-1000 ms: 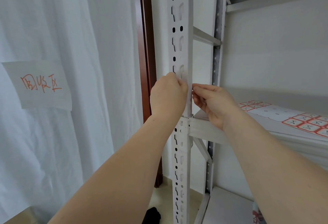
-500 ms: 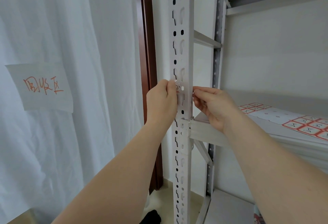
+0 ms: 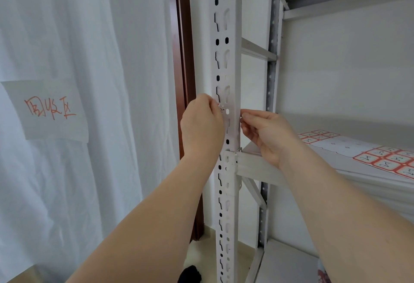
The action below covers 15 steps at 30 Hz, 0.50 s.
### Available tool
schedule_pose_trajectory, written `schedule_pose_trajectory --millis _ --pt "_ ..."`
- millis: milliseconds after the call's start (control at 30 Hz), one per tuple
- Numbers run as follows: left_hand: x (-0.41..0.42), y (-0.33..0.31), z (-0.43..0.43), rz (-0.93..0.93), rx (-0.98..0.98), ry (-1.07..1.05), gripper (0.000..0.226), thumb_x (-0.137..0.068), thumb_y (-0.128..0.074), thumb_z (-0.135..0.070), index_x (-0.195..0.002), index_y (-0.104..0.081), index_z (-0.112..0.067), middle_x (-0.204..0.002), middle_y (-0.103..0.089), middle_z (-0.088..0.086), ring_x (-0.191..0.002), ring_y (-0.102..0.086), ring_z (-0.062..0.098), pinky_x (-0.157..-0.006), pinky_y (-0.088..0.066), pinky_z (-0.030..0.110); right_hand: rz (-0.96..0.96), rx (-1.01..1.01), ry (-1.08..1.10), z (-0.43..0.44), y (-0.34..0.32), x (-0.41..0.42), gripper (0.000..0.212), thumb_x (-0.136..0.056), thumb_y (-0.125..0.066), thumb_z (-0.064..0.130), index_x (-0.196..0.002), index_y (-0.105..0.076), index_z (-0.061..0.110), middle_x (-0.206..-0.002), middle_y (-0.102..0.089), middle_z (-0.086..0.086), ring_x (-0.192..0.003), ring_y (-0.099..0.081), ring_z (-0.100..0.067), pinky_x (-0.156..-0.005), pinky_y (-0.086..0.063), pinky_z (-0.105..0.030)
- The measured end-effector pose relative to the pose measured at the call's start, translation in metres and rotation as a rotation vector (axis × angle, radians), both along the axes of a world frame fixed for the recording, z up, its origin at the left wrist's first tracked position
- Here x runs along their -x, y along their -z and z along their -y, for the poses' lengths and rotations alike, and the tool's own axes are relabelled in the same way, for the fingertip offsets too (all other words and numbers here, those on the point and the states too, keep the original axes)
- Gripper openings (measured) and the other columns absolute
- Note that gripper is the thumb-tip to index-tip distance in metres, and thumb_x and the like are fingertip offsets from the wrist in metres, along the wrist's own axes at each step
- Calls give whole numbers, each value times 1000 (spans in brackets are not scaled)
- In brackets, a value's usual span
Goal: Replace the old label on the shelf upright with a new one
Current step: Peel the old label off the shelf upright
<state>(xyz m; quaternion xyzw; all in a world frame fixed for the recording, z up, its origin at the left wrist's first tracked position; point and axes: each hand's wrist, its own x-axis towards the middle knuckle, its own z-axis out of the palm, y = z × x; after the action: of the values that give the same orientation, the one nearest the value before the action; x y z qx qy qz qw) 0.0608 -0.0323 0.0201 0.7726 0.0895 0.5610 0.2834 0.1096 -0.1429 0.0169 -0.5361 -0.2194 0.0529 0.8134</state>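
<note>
A white perforated shelf upright point(image 3: 226, 63) runs top to bottom through the middle of the view. A small white label point(image 3: 226, 112) with black marks is stuck on its front face, just above the shelf beam. My left hand point(image 3: 201, 128) is at the upright's left edge, fingers pinched on the label's left end. At the upright's right edge, my right hand point(image 3: 262, 132) has its fingertips pressed together on the label's right end. How far the label wraps around the corner is hidden.
A sheet of red-bordered labels point(image 3: 389, 159) lies on the white shelf board point(image 3: 264, 166) to the right. A white curtain point(image 3: 100, 58) with a paper note point(image 3: 49, 110) hangs on the left. A brown door frame point(image 3: 182, 47) stands behind the upright. Something black point(image 3: 190, 275) lies on the floor.
My left hand has slid off the upright's front face to its left edge, uncovering the label with its black marks. My right hand has stayed at the right edge.
</note>
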Motion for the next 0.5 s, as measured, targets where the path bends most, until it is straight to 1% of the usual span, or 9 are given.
schedule_pose_trajectory --millis 67,200,367,433,500 --pt "0 1 2 -42 -47 7 19 -96 -39 -13 -82 -52 -11 -77 -56 1 -70 -48 17 -61 -32 26 3 -6 -3 0 0 0 24 -91 -54 -3 -79 -70 9 -56 -67 7 -62 -49 -11 -56 -51 -11" --pt "-1 -1 1 -89 -123 -7 21 -97 -36 -15 -82 -50 -9 -74 -49 0 -69 -44 20 -61 -28 27 1 -12 -1 0 1 0 22 -91 -54 -3 -80 -70 9 -57 -67 6 -61 -51 -11 -55 -51 -11" --pt "1 -4 3 -168 -196 -36 24 -100 -33 -19 -85 -48 -8 -77 -49 2 -70 -43 19 -59 -24 24 0 -18 -4 0 0 1 23 -91 -54 -3 -78 -69 9 -54 -66 7 -61 -50 -11 -55 -51 -10" --pt "2 -4 2 -181 -197 -27 23 -101 -34 -21 -85 -46 -10 -78 -48 1 -70 -44 20 -60 -26 26 1 -18 -3 0 0 2 23 -91 -54 -3 -79 -69 9 -54 -66 7 -61 -50 -11 -55 -51 -11" --pt "2 -5 2 -206 -220 -39 19 -100 -36 -20 -90 -48 -9 -83 -48 2 -73 -45 21 -63 -29 26 -2 -16 0 0 0 2 23 -91 -54 -3 -79 -69 9 -54 -67 7 -61 -50 -11 -56 -51 -10"
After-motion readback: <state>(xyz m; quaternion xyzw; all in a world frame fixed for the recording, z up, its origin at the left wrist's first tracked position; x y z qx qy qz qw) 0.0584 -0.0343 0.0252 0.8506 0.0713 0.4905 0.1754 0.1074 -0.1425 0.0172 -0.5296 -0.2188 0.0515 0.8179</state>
